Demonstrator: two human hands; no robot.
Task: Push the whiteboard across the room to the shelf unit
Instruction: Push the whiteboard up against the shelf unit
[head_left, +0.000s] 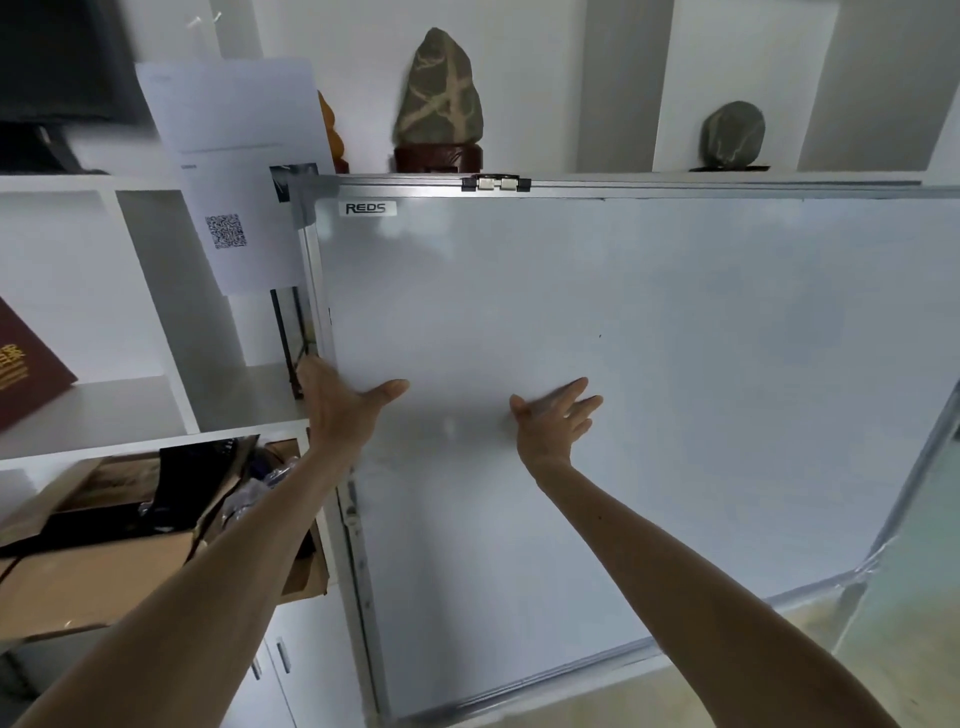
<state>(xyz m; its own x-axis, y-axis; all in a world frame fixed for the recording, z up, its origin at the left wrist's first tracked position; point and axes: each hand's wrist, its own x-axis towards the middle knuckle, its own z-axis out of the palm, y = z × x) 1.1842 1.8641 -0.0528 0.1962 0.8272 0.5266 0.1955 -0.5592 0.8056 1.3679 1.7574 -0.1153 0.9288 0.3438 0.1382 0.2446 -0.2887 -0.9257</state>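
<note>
A large whiteboard (675, 338) with a silver frame and a "REDS" label fills most of the view, standing right in front of a white shelf unit (145, 312). My left hand (337, 400) rests at the board's left frame edge, its fingers behind the edge and its thumb spread across the front. My right hand (556, 415) lies flat on the board's face with fingers apart, a short way right of the left hand. Both forearms reach up from the bottom of the view.
Two stones on stands (439, 98) (732, 135) sit on the shelf top behind the board. A paper sheet with a QR code (234, 171) hangs on the shelf. A red book (26, 364) and an open cardboard box (130, 545) occupy compartments at left.
</note>
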